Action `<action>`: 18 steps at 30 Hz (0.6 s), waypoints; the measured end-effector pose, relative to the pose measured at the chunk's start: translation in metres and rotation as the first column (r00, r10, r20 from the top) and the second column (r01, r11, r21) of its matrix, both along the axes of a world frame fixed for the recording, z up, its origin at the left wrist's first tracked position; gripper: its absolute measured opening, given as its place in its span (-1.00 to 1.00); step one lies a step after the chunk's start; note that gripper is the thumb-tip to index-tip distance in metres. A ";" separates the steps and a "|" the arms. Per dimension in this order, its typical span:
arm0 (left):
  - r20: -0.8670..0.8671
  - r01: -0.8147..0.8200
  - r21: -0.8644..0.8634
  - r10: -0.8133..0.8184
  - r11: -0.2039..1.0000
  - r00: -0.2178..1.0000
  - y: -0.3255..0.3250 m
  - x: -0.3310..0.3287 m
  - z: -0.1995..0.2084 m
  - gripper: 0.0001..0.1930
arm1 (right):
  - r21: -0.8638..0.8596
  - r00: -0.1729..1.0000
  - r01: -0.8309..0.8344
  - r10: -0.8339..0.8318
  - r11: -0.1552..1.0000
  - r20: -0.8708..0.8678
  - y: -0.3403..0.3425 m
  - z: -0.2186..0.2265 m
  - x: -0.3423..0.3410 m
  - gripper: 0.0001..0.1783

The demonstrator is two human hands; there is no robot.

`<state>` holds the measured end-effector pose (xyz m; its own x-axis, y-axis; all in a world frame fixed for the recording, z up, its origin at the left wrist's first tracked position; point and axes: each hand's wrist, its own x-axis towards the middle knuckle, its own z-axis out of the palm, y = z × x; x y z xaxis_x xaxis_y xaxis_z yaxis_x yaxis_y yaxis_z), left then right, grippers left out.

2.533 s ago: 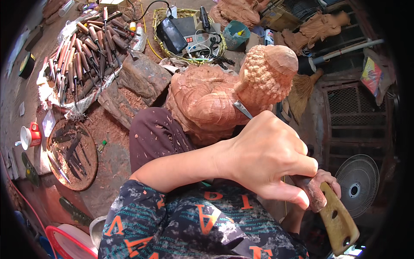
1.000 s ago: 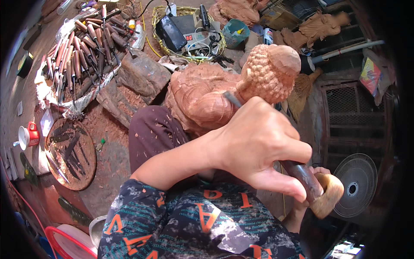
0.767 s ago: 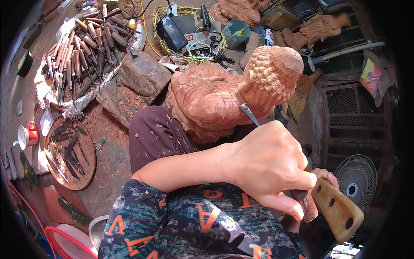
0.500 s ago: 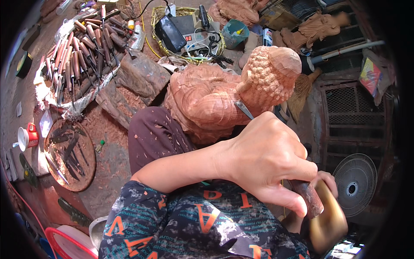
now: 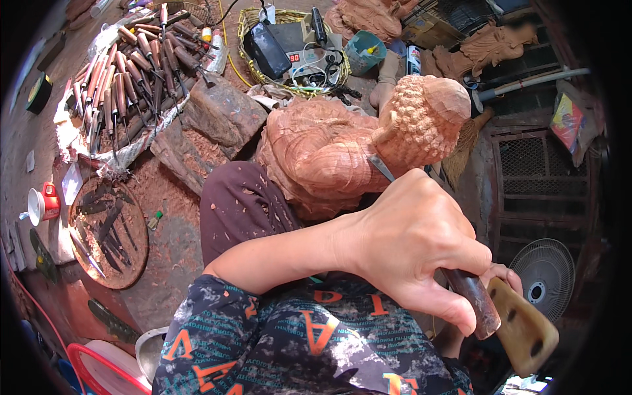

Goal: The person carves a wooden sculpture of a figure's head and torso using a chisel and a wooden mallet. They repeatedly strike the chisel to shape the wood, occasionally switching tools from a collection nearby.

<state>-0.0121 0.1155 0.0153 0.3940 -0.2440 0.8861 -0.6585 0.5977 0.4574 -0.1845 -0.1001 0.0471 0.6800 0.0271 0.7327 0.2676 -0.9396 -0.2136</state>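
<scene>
A reddish carved wooden statue [image 5: 316, 155] with a curly-haired head [image 5: 424, 118] lies across in front of my knee. My left hand [image 5: 421, 247] is wrapped round the dark wooden handle of a carving chisel [image 5: 474, 306]. The chisel's flat metal blade meets the statue near its neck and shoulder. Beyond the handle's butt end, my right hand [image 5: 505, 273] grips a yellowish wooden mallet [image 5: 523, 329] with dark pits on its face; most of that hand is hidden behind the mallet and my left hand. A gap shows between mallet and handle end.
Many wooden-handled chisels [image 5: 131, 79] lie heaped at the upper left. Below them a round board [image 5: 141, 263] carries blades. A wicker basket [image 5: 247, 29] holds a phone and electrical box. Wooden blocks [image 5: 227, 115] flank the statue. A fan [image 5: 543, 280] stands at right.
The mallet, blurred earlier, has swung right, away from the chisel's butt end, and is now sharp. The whole view has shifted slightly; the blade stays at the statue's neck.
</scene>
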 end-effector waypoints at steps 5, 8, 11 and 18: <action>0.002 -0.074 0.032 0.074 0.997 0.997 0.005 0.007 -0.002 -0.51 | -0.187 0.927 0.305 -0.336 0.934 -0.167 0.026 0.012 0.004 -0.64; 0.084 -0.017 -0.011 0.018 1.000 0.996 -0.001 -0.015 0.002 -0.49 | -0.158 0.925 0.311 -0.336 0.937 -0.175 0.042 0.012 0.006 -0.68; 0.079 -0.108 0.008 0.107 0.994 0.991 -0.006 -0.009 -0.002 -0.48 | 0.080 0.991 0.118 -0.112 0.990 -0.076 0.009 -0.001 0.002 -0.54; 0.006 -0.087 0.011 0.087 0.996 0.996 -0.003 -0.004 0.002 -0.49 | 0.056 0.992 0.111 -0.114 0.992 0.054 0.014 -0.004 0.013 -0.70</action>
